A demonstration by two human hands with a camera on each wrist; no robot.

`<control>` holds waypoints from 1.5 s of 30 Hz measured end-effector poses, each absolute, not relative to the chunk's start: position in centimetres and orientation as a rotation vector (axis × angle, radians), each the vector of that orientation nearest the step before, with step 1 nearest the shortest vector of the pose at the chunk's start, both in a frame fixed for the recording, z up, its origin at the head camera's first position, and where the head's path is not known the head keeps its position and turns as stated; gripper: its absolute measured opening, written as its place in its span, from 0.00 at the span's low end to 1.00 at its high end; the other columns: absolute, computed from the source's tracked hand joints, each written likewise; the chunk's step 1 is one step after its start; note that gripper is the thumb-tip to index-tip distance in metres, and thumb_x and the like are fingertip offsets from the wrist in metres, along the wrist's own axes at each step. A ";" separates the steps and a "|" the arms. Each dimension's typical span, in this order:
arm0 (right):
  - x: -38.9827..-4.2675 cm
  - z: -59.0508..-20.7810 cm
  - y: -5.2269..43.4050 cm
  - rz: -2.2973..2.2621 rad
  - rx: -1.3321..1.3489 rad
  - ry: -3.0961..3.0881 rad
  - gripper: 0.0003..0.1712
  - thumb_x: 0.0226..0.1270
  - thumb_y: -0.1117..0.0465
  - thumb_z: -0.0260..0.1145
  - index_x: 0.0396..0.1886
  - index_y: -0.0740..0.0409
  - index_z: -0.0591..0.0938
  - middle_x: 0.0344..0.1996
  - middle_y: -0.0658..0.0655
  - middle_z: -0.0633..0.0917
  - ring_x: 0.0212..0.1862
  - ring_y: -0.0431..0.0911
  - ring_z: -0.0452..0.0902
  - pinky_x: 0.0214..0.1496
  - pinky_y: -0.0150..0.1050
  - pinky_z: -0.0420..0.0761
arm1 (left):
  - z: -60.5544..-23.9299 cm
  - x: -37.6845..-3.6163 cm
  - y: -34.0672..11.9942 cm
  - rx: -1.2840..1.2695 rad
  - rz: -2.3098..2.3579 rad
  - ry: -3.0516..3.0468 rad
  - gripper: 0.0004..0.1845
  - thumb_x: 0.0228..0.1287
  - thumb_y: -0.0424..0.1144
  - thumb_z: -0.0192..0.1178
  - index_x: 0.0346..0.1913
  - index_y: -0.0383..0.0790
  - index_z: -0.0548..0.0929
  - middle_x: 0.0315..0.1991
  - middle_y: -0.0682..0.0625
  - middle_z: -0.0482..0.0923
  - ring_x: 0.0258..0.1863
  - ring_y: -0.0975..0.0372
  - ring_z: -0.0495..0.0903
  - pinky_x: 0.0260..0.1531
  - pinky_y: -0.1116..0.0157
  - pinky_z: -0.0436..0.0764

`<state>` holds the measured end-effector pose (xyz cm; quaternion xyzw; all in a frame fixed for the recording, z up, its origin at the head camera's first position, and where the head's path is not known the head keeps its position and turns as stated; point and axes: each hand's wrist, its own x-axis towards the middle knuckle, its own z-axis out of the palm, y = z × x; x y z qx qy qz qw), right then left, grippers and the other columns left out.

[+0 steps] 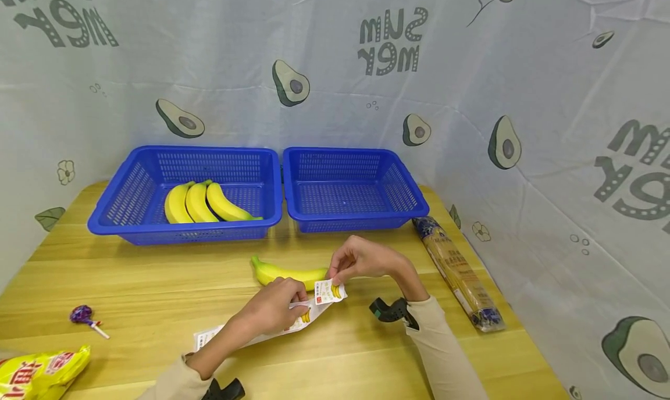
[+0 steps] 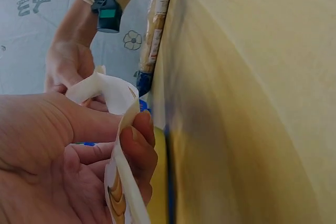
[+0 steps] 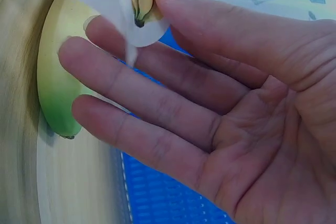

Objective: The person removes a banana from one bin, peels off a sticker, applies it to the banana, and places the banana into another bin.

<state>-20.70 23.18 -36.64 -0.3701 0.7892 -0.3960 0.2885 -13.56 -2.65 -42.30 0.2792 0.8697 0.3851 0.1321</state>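
Observation:
My left hand [image 1: 273, 308] pinches a white strip of stickers [image 1: 208, 335] printed with bananas, between thumb and fingers. At the strip's right end, my right hand [image 1: 367, 257] pinches a banana sticker [image 1: 327, 293] by its edge. In the left wrist view the paper strip [image 2: 122, 94] bends up between the two hands. The right wrist view shows the thumb on the sticker [image 3: 143, 4], with the other fingers stretched out behind. Just behind the hands, a single yellow banana [image 1: 285, 274] with greenish ends lies on the table, partly covered by them.
A blue basket [image 1: 183, 232] at the back left holds 3 bananas [image 1: 198, 203]. Beside it stands a second blue basket [image 1: 356, 217]. A long packet of noodles [image 1: 455, 266] lies on the right. On the left are a lollipop [image 1: 82, 314] and a yellow snack bag [image 1: 47, 374].

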 end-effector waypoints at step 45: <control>-20.7 -38.5 20.4 -1.258 -1.017 2.290 0.03 0.70 0.72 0.75 0.39 0.69 0.89 0.32 0.58 0.91 0.34 0.39 0.86 0.43 0.52 0.92 | -38.8 -15.5 -5.3 0.564 1.423 2.526 0.05 0.71 0.32 0.71 0.35 0.37 0.92 0.28 0.51 0.89 0.22 0.56 0.89 0.20 0.65 0.81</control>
